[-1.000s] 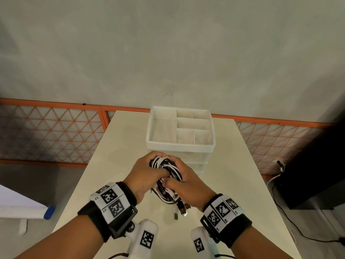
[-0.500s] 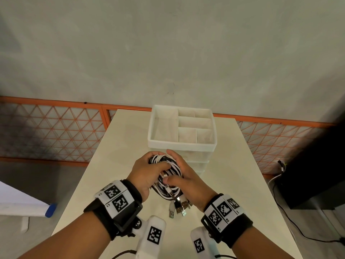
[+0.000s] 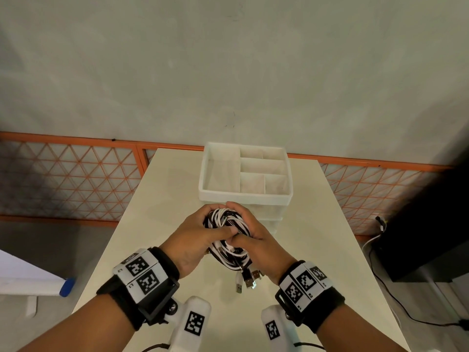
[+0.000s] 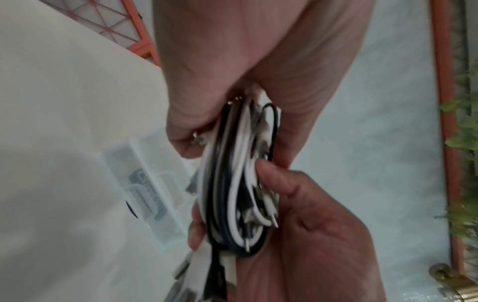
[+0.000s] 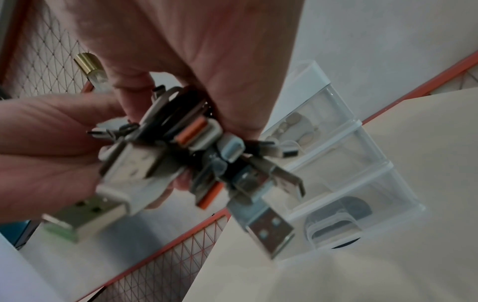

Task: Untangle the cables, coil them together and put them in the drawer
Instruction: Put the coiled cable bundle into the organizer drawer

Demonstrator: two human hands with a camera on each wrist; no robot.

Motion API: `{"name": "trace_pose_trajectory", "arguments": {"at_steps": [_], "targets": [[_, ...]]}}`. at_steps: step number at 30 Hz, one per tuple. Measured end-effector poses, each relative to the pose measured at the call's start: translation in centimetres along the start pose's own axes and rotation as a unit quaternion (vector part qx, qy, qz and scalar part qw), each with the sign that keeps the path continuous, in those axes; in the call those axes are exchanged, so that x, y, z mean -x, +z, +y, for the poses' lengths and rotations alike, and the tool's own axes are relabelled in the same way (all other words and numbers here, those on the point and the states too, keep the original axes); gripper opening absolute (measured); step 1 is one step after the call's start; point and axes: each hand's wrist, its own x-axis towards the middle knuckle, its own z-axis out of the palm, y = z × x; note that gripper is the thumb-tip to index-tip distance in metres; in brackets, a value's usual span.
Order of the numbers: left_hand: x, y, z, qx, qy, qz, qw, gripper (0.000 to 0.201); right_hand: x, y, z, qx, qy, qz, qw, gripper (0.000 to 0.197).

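**Cables coiled, drawer step still ahead**

Head view: left hand [image 3: 195, 233] and right hand [image 3: 256, 240] both clasp the coiled cables [image 3: 229, 240] above the table [image 3: 317, 250], just before the drawer unit [image 3: 245, 174].

Left wrist view: fingers wrap the bundle tightly.

Right wrist view: USB plugs [image 5: 269, 226] dangle free; the drawers [image 5: 344, 190] appear closed, so stowing remains.

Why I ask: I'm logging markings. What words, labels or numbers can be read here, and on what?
"L1", "L2": tiny prints beside the square codes on the left wristband, barely legible.
"R1", "R2": likewise on the right wristband, barely legible.
Cables, plugs, drawer unit: no readable text.
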Motion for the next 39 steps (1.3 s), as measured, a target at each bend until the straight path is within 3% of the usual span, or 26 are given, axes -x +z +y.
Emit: {"name": "trace_pose_trajectory", "arguments": {"at_steps": [2, 6, 12, 17, 22, 24, 29, 33, 39], "targets": [[0.0, -0.1, -0.1, -0.004, 0.023, -0.007, 1.000, 0.045, 0.0, -0.1, 0.0, 0.002, -0.005, 0.000, 1.000, 0.075], [-0.2, 0.5, -0.6, -0.065, 0.065, 0.040, 0.995, 0.047, 0.1, 0.1, 0.2, 0.033, -0.016, -0.010, 0.999, 0.101], [-0.7, 1.9, -1.2, -0.133, 0.076, 0.129, 0.980, 0.047, -0.3, 1.0, 0.5, 0.186, -0.017, -0.008, 0.982, 0.137], [-0.8, 3.3, -0.9, -0.167, 0.067, 0.143, 0.973, 0.039, -0.9, 1.8, 1.3, 0.249, -0.032, 0.089, 0.964, 0.116], [-0.7, 3.8, -1.1, -0.199, 0.063, 0.131, 0.969, 0.037, -0.7, 1.5, 1.0, 0.317, -0.041, 0.155, 0.935, 0.068], [-0.8, 3.2, -1.1, -0.215, 0.040, 0.110, 0.970, 0.035, -0.4, 1.4, 1.1, 0.346, -0.047, 0.161, 0.923, 0.068], [-1.2, 2.8, -1.2, -0.209, 0.026, 0.106, 0.972, 0.035, -0.3, 1.8, 1.1, 0.373, -0.032, 0.154, 0.914, 0.097], [-1.4, 2.8, -1.7, -0.228, 0.039, 0.102, 0.967, 0.035, -0.7, 1.6, 1.3, 0.385, -0.016, 0.166, 0.908, 0.073], [-2.7, 2.8, -3.0, -0.204, 0.015, 0.088, 0.975, 0.038, -1.6, 1.3, 3.0, 0.355, 0.011, 0.161, 0.921, 0.062]]}}
